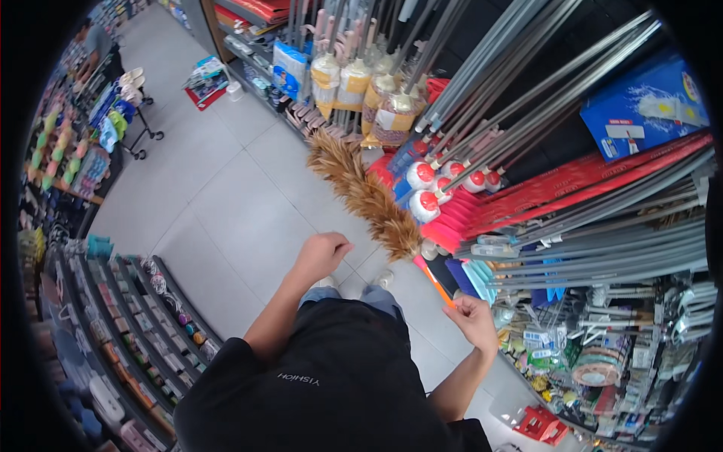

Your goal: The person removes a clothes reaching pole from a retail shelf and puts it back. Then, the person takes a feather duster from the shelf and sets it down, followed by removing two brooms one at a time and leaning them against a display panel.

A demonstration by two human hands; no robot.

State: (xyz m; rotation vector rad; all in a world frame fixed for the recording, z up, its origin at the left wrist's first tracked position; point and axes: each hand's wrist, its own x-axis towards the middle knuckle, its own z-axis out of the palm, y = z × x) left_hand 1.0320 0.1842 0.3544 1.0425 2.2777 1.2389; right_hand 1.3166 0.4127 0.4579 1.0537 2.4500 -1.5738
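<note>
My right hand (473,321) holds the orange handle end of a feather duster (373,198). The duster's brown feathers slant up and left from the handle, over the floor and beside the mop rack, with the tip near the packaged mops. My left hand (326,254) hangs in front of my body, left of the duster and apart from it. Its fingers are curled together, and I see nothing in them. Mops with red and white heads (423,176) stand just right of the feathers. Pink broom heads (449,223) sit below them.
Packaged mops (353,85) hang ahead. Long grey poles (593,260) lean at the right, above racks of small goods (601,361). A curved shelf unit (130,327) stands at the left. Farther off are a wheeled cart (135,121), a person (96,45) and goods on the floor (206,82).
</note>
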